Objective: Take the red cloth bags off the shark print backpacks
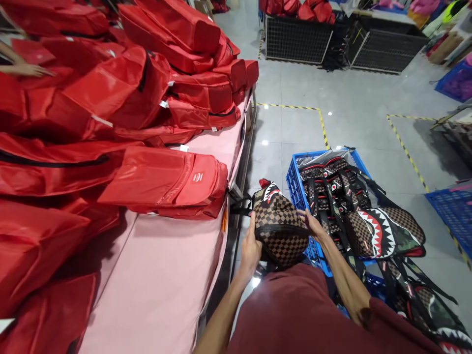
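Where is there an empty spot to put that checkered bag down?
Both hands, left hand and right hand, hold the checkered bag. The pink table is bare near its edge, below the red bags. The blue crate is crammed.

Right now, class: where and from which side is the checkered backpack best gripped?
Probably by its two flanks, as both hands do now: left hand on the near-left side, right hand on the right. The checkered backpack is bulky and rounded, so clasping opposite sides steadies it above the blue crate.
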Demonstrator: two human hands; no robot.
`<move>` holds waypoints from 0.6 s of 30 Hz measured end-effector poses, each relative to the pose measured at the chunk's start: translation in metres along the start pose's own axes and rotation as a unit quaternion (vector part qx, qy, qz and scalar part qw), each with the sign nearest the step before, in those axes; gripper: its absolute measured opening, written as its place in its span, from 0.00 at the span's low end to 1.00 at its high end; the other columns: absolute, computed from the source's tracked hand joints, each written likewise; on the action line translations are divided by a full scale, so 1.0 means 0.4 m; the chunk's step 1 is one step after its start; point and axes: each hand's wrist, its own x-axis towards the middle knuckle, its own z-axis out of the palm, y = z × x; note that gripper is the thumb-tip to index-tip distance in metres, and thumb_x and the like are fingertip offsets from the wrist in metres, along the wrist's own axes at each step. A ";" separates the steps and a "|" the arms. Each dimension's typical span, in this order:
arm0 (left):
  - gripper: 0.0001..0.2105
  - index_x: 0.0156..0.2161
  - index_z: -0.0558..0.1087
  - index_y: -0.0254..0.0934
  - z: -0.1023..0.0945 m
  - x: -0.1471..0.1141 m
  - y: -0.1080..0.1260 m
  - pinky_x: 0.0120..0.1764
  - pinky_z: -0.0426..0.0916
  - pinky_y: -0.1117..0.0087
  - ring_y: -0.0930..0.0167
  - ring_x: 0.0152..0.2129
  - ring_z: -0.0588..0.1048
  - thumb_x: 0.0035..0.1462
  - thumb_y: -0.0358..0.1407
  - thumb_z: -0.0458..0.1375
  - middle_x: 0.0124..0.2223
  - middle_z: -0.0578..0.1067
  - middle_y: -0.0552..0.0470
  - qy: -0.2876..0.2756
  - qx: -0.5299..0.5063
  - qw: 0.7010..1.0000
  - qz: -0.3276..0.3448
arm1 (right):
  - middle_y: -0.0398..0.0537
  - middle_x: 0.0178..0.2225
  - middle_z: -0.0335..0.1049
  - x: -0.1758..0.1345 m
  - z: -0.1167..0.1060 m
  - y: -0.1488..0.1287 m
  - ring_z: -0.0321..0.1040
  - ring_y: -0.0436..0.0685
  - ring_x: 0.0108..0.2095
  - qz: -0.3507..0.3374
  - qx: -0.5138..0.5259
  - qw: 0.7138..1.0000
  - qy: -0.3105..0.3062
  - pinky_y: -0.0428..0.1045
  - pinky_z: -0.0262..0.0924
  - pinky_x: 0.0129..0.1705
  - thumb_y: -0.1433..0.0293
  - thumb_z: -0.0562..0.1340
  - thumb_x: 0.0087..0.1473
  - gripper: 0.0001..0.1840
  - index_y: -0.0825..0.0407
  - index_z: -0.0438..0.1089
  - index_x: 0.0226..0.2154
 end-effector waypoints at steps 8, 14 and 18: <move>0.53 0.85 0.49 0.41 -0.058 0.063 0.064 0.75 0.64 0.59 0.60 0.71 0.74 0.54 0.25 0.54 0.80 0.67 0.46 0.058 -0.009 0.996 0.067 | 0.54 0.67 0.77 -0.087 0.167 -0.115 0.75 0.66 0.64 -0.206 -0.187 0.955 -0.100 0.61 0.67 0.71 0.50 0.81 0.52 0.51 0.46 0.69 0.72; 0.51 0.85 0.46 0.37 -0.039 0.065 -0.022 0.67 0.72 0.54 0.56 0.62 0.81 0.57 0.29 0.56 0.75 0.73 0.36 0.018 0.014 0.999 -0.024 | 0.52 0.57 0.84 -0.031 0.175 -0.027 0.80 0.69 0.57 -0.157 -0.297 0.941 -0.034 0.61 0.71 0.63 0.50 0.75 0.58 0.32 0.46 0.80 0.60; 0.48 0.85 0.48 0.31 -0.044 0.056 0.015 0.61 0.76 0.52 0.54 0.52 0.86 0.60 0.28 0.55 0.63 0.83 0.32 0.036 0.073 0.996 -0.038 | 0.51 0.48 0.87 -0.055 0.176 -0.029 0.82 0.70 0.51 -0.197 -0.338 0.920 0.011 0.57 0.71 0.54 0.45 0.67 0.67 0.24 0.43 0.85 0.51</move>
